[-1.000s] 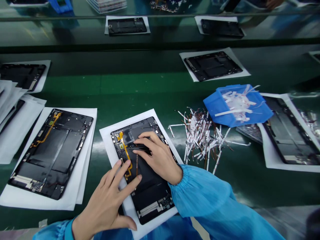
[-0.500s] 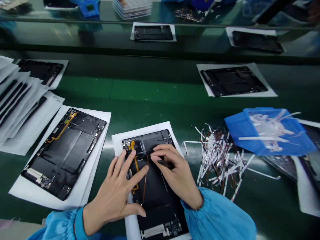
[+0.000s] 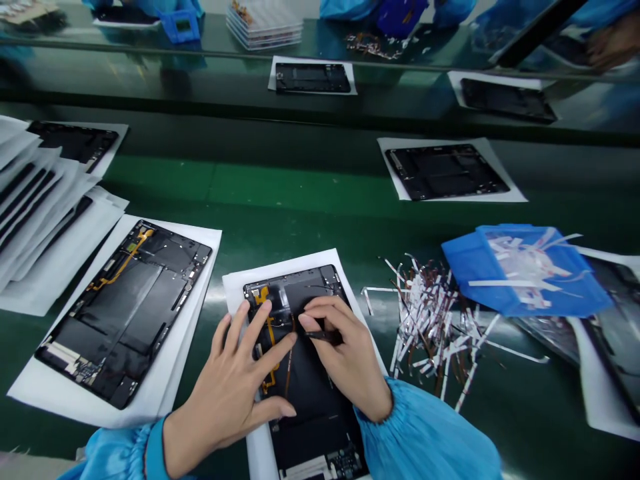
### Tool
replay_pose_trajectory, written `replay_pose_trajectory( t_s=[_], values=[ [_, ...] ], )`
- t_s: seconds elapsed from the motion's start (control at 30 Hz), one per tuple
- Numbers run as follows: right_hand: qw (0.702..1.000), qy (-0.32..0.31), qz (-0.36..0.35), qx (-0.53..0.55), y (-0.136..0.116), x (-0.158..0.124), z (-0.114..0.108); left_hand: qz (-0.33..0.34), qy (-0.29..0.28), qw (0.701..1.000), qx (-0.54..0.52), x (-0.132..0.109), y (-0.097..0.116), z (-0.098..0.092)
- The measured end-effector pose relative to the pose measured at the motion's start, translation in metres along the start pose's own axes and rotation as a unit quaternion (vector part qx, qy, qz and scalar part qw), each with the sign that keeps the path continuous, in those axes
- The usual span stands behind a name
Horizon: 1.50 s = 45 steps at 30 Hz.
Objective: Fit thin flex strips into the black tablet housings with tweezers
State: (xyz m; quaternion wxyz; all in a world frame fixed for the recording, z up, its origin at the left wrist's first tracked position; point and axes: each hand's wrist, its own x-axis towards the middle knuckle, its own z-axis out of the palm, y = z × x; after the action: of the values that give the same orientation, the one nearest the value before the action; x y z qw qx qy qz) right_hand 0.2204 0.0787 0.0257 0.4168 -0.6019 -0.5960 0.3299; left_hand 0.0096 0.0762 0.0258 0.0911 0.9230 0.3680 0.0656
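A black tablet housing [image 3: 320, 407] lies tilted on a white sheet [image 3: 260, 443] in front of me. Along its left side runs an orange flex cable [image 3: 271, 330], and a thin brown strip [image 3: 289, 363] goes lengthwise down the middle. My left hand [image 3: 235, 380] is spread over the housing's left part, fingertips on the cable area and index finger by the brown strip's upper end. My right hand [image 3: 345, 353] is closed around slim black tweezers [image 3: 323, 336], close to the strip's top; their tips are hard to make out.
Another housing [image 3: 127, 313] lies on paper at left, beside stacked, paper-separated housings [image 3: 45, 220]. Right of my hands is a heap of peeled strips [image 3: 430, 320] and a blue bin [image 3: 465, 267] with more strips. A further housing [image 3: 447, 172] lies beyond, across the green surface [image 3: 260, 183].
The view has shifted slightly. The far right housing on its sheet has moved left. My hands keep nearly the same place on the housing, the right one turned a little.
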Motion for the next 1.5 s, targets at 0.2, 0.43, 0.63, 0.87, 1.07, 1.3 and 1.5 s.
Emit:
replay_pose_trajectory(
  t_s=[0.2,0.43,0.63,0.87,1.07,1.3,1.5],
  values=[
    [1.0,0.008,0.01,0.015,-0.001,-0.001,0.0,-0.035,-0.01,0.998,-0.052,0.011,0.003,-0.002],
    [0.999,-0.001,-0.009,-0.033,-0.001,-0.002,0.0,-0.047,-0.003,0.997,-0.067,0.015,0.002,0.003],
    [0.982,-0.011,-0.034,-0.184,0.002,-0.002,-0.014,-0.06,0.015,0.995,-0.082,0.016,0.004,0.003],
    [0.973,-0.09,-0.01,-0.213,0.0,0.004,-0.021,-0.065,0.0,0.989,-0.132,0.017,0.0,0.0],
    [0.984,-0.081,-0.038,-0.157,0.005,0.009,-0.018,-0.061,0.018,0.987,-0.146,0.011,0.0,0.001],
    [0.993,-0.038,-0.075,-0.081,-0.015,-0.015,-0.028,-0.084,0.004,0.984,-0.16,-0.001,0.007,0.0],
    [0.982,0.015,-0.173,-0.072,-0.059,-0.091,-0.059,-0.103,0.061,0.969,-0.217,-0.009,0.018,-0.005]
  ],
)
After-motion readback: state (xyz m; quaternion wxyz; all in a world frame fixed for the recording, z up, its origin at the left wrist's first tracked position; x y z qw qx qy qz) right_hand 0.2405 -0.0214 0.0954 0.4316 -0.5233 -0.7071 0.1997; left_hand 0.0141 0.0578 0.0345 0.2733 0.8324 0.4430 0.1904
